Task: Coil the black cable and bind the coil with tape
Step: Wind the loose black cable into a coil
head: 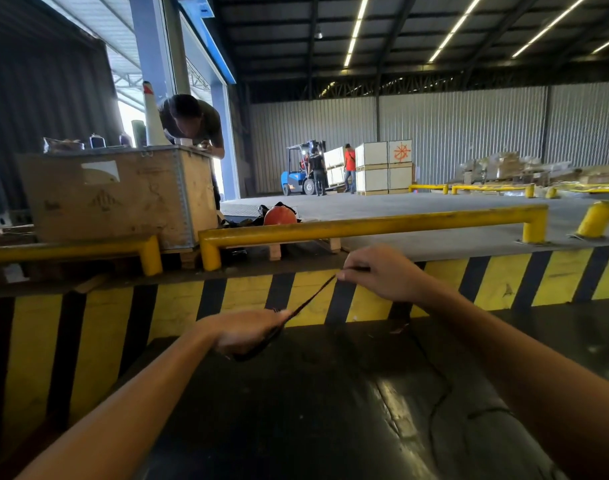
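Note:
My left hand is closed around a dark bundle, the black cable coil, whose edge shows below my fingers. A thin dark strip, the tape, runs taut from that hand up and right to my right hand. My right hand pinches the strip's far end between thumb and fingers. Most of the coil is hidden inside my left fist. Both hands hover over a dark glossy floor, in front of a yellow-and-black striped kerb.
A yellow guard rail runs along the raised dock behind the kerb. A wooden crate stands at the left with a person leaning over it. An orange helmet lies behind the rail. Far back are a blue forklift, people and white boxes.

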### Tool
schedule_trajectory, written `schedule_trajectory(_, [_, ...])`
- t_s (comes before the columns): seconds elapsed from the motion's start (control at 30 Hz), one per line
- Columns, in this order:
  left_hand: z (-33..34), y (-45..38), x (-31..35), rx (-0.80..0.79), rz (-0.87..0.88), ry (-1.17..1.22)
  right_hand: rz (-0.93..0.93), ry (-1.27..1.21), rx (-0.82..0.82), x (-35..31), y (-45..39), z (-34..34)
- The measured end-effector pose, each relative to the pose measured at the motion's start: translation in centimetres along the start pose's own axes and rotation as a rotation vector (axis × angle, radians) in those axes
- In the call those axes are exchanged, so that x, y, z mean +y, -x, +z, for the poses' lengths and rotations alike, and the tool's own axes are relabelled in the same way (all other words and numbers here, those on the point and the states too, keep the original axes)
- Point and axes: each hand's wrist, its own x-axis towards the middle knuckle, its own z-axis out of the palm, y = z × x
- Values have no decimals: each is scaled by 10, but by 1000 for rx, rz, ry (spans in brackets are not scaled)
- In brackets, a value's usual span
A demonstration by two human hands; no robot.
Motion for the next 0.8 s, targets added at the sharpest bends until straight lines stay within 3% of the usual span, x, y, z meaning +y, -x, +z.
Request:
schedule_trajectory(0.1, [13, 2, 12, -326, 71, 272, 94, -49, 221, 7, -7, 10])
schedule_trajectory(0.17, [13, 8, 23, -400, 170, 452, 181, -70, 248, 9, -4, 27])
schedule_trajectory(0.3, [3, 11, 40, -406, 363, 813, 225, -62, -73, -3, 17, 75])
schedule_trajectory(0.47, [-10, 3, 54, -64, 531, 1059, 147, -292, -530, -42, 40, 111])
schedule_trajectory(0.53, [-13, 1, 51, 126, 506, 982, 100, -296, -578, -47, 41, 102])
schedule_trajectory(0.63, [-11, -5, 36, 344, 345, 683, 20, -173, -497, -46, 31, 73])
schedule_trajectory(0.73, [-6, -7, 22, 384, 198, -12, -69, -35, -306, -37, 18, 36])
schedule_trajectory(0.8, [-3, -3, 20, 283, 107, -323, -70, -24, -184, -28, 11, 13])
